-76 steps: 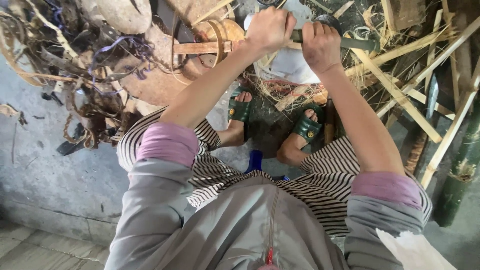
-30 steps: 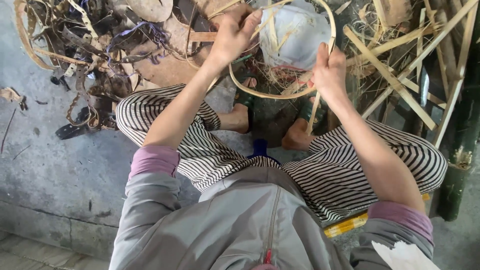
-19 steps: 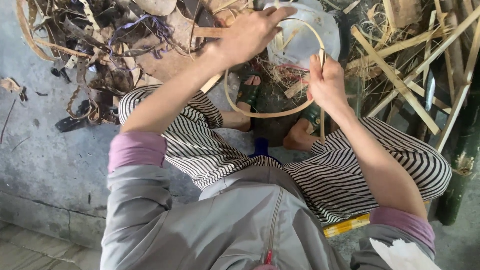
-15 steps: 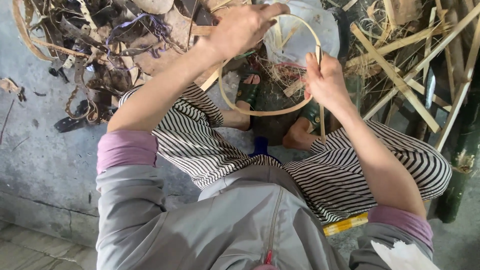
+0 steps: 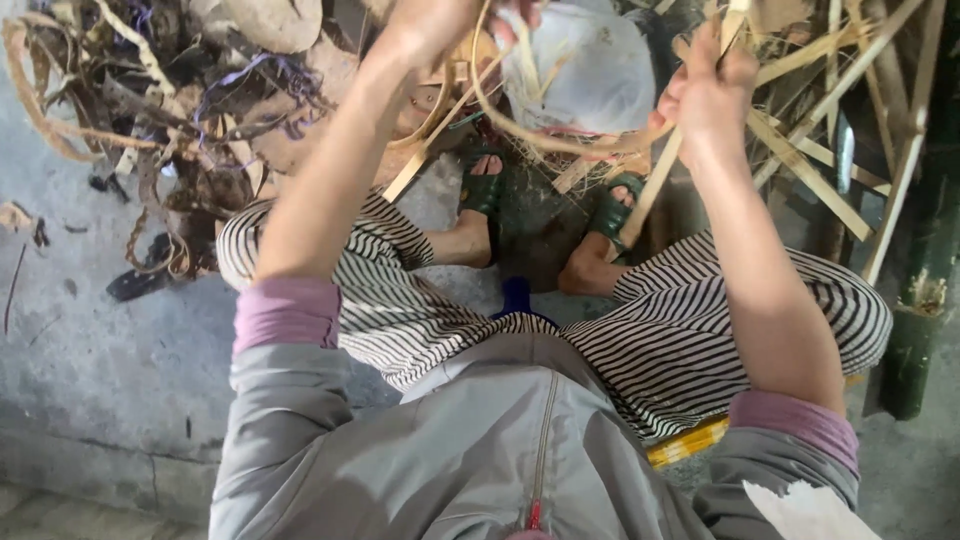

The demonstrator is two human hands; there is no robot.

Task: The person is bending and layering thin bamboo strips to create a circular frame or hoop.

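The person sits low over a grey concrete floor (image 5: 90, 330), knees apart in striped trousers (image 5: 700, 330), and holds up a thin pale bamboo strip bent into a loop (image 5: 560, 145) above the feet in dark green sandals (image 5: 485, 185).

The left hand (image 5: 440, 25) is at the top edge of the view, partly cut off; its fingers seem to be closed on the left side of the loop, but I cannot tell the grip for certain. The right hand (image 5: 710, 90) is clenched around the strip's right end together with a straight flat bamboo stick (image 5: 650, 190) that points down toward the right foot.

The strip looks very light and springy. It bends into a curve without breaking, so I judge that it wants to spring open when the grip loosens. Its edges may be sharp and splintery. It is best held near the two ends, where the curve is controlled.

A pile of dark twisted bark and fibre scraps (image 5: 150, 130) lies at the left, loose bamboo slats (image 5: 830, 160) at the right, and a white plastic bag (image 5: 590, 65) behind the loop.
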